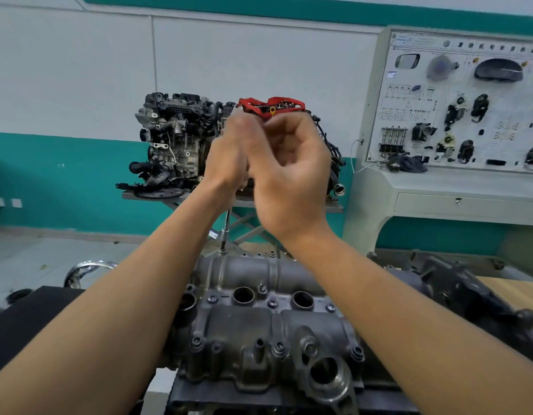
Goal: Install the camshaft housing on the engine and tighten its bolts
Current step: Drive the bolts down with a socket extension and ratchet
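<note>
Together left hand (229,157) and right hand (290,178) hold driver (226,226)

The grey camshaft housing (259,330) lies flat. Bolts (212,300) sit along its edges; a driver (226,226) stands upright on its far-left bolt.

Even bright light, motion-blurred fingers (247,124)

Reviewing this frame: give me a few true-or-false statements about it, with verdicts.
1. The left hand and right hand are raised close together above the tool. True.
2. The tool's tip sits on a bolt at the near edge of the housing. False: the bolt is at the far edge.
3. A second engine stands behind the hands. True.
4. The board on the right is bare. False: car parts are mounted on it.
</note>
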Demonstrator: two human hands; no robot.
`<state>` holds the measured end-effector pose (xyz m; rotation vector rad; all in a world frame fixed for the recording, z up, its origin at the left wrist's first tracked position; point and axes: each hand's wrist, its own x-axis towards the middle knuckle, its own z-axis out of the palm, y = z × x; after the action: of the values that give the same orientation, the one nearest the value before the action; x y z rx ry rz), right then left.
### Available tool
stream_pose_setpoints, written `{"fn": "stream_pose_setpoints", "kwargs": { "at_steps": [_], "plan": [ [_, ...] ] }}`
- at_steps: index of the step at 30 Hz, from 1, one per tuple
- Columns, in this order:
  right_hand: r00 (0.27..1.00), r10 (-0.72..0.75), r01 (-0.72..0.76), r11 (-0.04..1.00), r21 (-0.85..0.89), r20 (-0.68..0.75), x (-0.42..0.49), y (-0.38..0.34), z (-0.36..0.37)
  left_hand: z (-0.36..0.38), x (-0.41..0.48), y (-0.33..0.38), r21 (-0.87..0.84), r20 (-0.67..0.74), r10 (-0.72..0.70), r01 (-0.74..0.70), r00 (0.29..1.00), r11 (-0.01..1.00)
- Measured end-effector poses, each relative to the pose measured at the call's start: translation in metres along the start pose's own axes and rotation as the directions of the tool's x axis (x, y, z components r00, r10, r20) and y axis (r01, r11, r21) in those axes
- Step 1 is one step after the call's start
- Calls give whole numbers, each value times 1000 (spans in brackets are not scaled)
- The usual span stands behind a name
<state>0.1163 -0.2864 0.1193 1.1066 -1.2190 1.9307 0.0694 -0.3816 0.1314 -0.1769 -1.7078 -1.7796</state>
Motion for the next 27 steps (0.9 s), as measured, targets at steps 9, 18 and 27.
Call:
{"fn": "stream_pose_setpoints", "kwargs": {
  "at_steps": [9,18,27],
  "plan": [
    [609,786,-721,603,341,-102,64,56,-51,-14,-1,0,-46,158,-12,19,987,999],
    [910,186,-177,983,58,-370,12,16,-21,-11,6,-2,-44,86,-48,52,995,998],
    [973,-126,91,979,-180,-194,-15,-6,6,-17,-1,9,11,-46,4,-3,999,1000]
  ]
}}
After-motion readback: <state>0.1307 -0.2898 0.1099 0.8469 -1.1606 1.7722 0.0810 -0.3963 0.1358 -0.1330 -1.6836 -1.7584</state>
